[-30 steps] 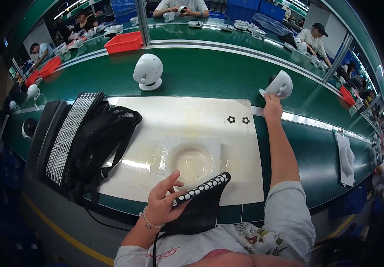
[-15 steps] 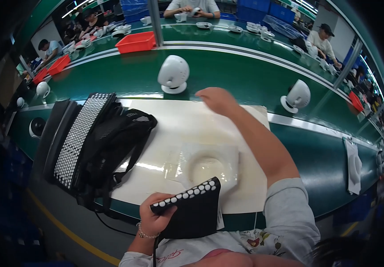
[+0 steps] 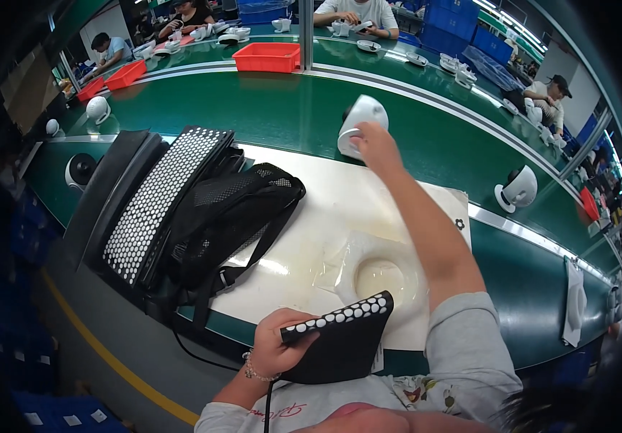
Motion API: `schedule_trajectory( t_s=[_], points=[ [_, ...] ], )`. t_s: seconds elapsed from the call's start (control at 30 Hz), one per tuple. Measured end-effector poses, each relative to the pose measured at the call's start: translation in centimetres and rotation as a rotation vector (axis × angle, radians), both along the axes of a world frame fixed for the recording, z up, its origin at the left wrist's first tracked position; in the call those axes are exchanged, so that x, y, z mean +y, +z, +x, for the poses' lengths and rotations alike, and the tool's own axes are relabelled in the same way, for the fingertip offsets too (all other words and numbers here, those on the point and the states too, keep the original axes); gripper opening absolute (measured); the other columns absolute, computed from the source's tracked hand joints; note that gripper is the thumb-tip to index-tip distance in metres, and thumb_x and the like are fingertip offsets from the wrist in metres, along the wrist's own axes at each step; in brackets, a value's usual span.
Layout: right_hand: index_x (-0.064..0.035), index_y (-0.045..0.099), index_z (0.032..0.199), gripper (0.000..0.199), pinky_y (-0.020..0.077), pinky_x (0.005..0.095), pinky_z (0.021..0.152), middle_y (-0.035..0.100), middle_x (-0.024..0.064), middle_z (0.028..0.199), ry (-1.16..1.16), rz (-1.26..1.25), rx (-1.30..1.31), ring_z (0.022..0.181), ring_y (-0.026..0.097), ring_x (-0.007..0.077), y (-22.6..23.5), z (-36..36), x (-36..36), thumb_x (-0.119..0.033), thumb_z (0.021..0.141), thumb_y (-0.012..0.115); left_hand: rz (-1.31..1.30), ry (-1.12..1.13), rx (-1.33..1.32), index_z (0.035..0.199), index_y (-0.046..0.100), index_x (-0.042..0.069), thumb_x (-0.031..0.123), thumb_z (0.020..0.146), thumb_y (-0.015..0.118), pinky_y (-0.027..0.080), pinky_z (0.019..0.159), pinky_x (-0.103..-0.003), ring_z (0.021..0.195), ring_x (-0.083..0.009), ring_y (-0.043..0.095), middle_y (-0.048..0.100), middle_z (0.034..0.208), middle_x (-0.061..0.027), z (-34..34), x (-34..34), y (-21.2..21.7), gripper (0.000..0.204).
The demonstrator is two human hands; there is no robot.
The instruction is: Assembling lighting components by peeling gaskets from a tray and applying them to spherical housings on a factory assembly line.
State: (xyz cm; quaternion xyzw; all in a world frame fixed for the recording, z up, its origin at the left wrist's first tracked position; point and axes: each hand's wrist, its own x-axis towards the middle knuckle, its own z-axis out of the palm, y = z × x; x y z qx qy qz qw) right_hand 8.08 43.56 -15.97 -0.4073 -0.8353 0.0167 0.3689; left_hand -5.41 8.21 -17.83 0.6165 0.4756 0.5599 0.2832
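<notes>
My right hand [image 3: 380,150] reaches far across the bench, its fingers closed round the base of a white, rounded camera-like device [image 3: 368,110]. The device leans, with its dark front turned to the left. Close to my body, my left hand [image 3: 279,345] grips a flat black board [image 3: 340,359] whose upper edge carries white dots. A thin black cord hangs beside it. Between my hands, a white holder with a round hollow [image 3: 347,270] is taped onto a white sheet [image 3: 296,234]. The board covers part of the holder's near side.
A black mesh bag [image 3: 235,206] and a white-dotted black panel [image 3: 166,198] lie at the left. More white devices stand on the green conveyor [image 3: 253,108], one of them [image 3: 518,189] to the right. Red bins [image 3: 267,58] and co-workers are beyond.
My right hand has closed on the white device, which has tilted and turned. My left hand still holds the black board. The whole view has shifted and turned a little.
</notes>
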Motion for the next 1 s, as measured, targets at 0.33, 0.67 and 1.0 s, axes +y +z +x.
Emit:
schedule_trajectory(
  t_s=[0.33,0.67,1.0],
  points=[
    [-0.002,0.055,0.089,0.022,0.0397,0.0204,0.057,0.054,0.0008,0.069,0.294,-0.814,0.777,0.061,0.049,0.0064,8.1,8.0,-18.3,-0.022,0.082,0.06,0.263,-0.02,0.091,0.077,0.058,-0.001,0.002,0.066,0.071,0.045,0.055,-0.03,0.06,-0.022,0.057,0.061,0.073,-0.0111,0.1,-0.7,-0.7,0.017],
    [-0.0025,0.053,0.097,0.026,0.0405,0.0277,0.071,0.056,0.0082,0.088,0.116,-0.323,0.39,0.081,0.051,0.0164,5.1,12.6,-22.5,-0.023,0.083,0.059,0.131,-0.14,0.085,0.072,0.053,0.0,-0.001,0.066,0.07,0.039,0.052,-0.028,0.056,-0.0192,0.05,0.054,0.065,-0.008,3.4,-0.1,2.1,0.017],
    [-0.0097,0.063,0.079,0.021,0.042,0.0349,0.076,0.056,0.0049,0.101,0.546,0.162,0.003,0.097,0.051,0.0254,7.4,11.6,-28.7,-0.016,0.062,0.074,0.112,-0.058,0.073,0.067,0.053,-0.001,-0.003,0.064,0.07,0.038,0.051,-0.026,0.055,-0.0155,0.049,0.052,0.062,-0.0054,5.3,-0.1,2.2,0.017]
  ],
)
